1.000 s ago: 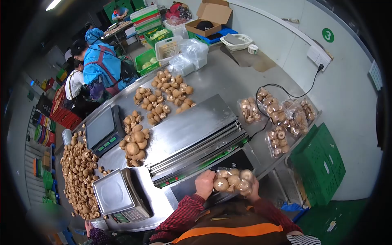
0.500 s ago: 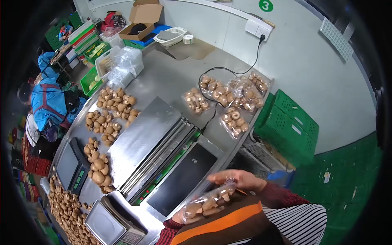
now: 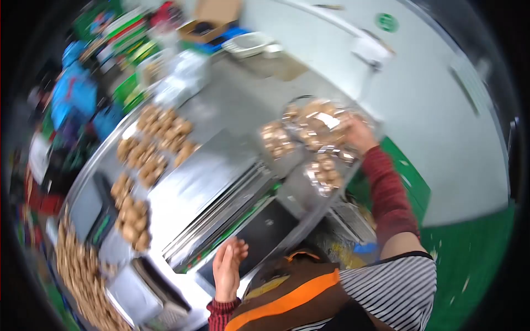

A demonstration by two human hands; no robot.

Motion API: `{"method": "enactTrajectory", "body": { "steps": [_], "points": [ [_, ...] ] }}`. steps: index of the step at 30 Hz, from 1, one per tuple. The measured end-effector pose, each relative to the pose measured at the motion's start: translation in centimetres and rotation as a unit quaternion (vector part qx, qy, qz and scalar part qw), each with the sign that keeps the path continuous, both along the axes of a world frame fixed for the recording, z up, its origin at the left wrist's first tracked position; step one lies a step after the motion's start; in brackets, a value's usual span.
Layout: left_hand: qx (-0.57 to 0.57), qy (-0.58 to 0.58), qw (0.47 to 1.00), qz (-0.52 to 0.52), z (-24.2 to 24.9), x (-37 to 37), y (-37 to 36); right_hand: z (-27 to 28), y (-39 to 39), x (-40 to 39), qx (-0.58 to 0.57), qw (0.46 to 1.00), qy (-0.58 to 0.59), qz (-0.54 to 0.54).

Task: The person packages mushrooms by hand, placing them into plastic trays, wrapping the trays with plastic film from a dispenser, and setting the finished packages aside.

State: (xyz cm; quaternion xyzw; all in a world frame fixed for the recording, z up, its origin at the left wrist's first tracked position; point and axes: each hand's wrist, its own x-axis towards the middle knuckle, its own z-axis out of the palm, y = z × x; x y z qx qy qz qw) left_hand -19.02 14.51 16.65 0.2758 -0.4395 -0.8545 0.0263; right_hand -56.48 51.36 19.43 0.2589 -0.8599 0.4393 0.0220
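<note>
My right hand (image 3: 358,132) reaches out to the far right of the metal table, its fingers wrapped on a clear pack of mushrooms (image 3: 323,122) among other packs. My left hand (image 3: 229,267) is raised over the near edge of the dark panel (image 3: 259,237), palm up, with fingers apart and nothing in it. Two more packs, one on the left (image 3: 277,139) and one nearer me (image 3: 324,175), lie beside the held one. The picture is blurred by motion.
Loose mushrooms (image 3: 132,220) lie left of the metal sealing machine (image 3: 193,193). Two scales, one silver (image 3: 132,292) and one dark (image 3: 88,212), stand at the left. Green crates (image 3: 406,179) are at the right. A person in blue (image 3: 74,94) is beyond the table.
The pack has gone from near my lap to the packs at the far right with my right hand. My left hand has let go and risen. The view has shifted.
</note>
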Motion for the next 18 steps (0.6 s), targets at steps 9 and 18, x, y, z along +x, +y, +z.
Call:
{"method": "enactTrajectory", "body": {
  "steps": [9, 18],
  "points": [
    [-0.665, -0.168, 0.644, 0.338, -0.8, 2.1, -14.1, -2.8, -34.9, 3.3, 0.032, 0.988, -0.040, 0.144],
    [-0.660, -0.220, 0.667, 0.266, -5.5, -1.0, -26.9, -6.5, -64.8, 17.8, 0.097, 0.814, -0.019, 0.572]
  ]
}}
